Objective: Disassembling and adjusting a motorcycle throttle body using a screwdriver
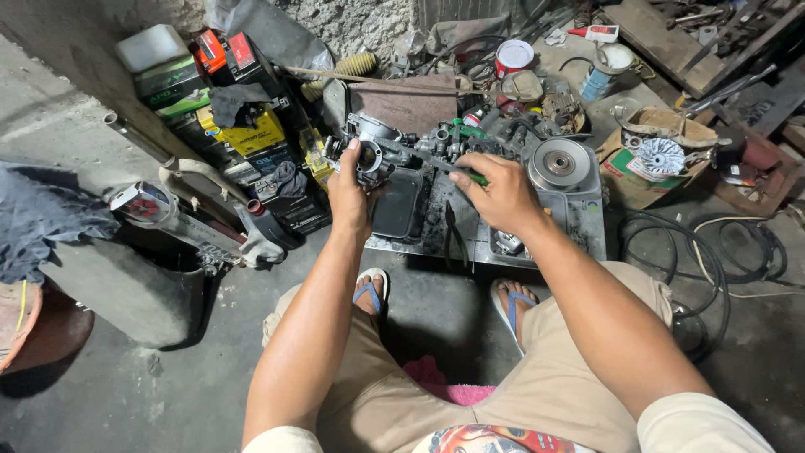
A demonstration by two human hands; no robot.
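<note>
Nearest, the right hand point(496, 195) is clenched around a green-handled screwdriver point(449, 164), its slim steel shaft lying crosswise, tip toward nine o'clock. At that tip the left hand point(348, 189) grasps a lumpy, greasy cast-metal carburetor point(371, 151) over a dented metal tray point(587, 220). Black pliers point(454, 231) lie in the tray. At two o'clock sits a smooth round pulley point(558, 164).

Carburetor point(374, 151) dull grey metal; tray point(587, 222) grimy metal; floor point(168, 394) rough concrete.

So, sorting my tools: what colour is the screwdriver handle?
Green, gripped in the right hand; screwdriver, head view.
</note>
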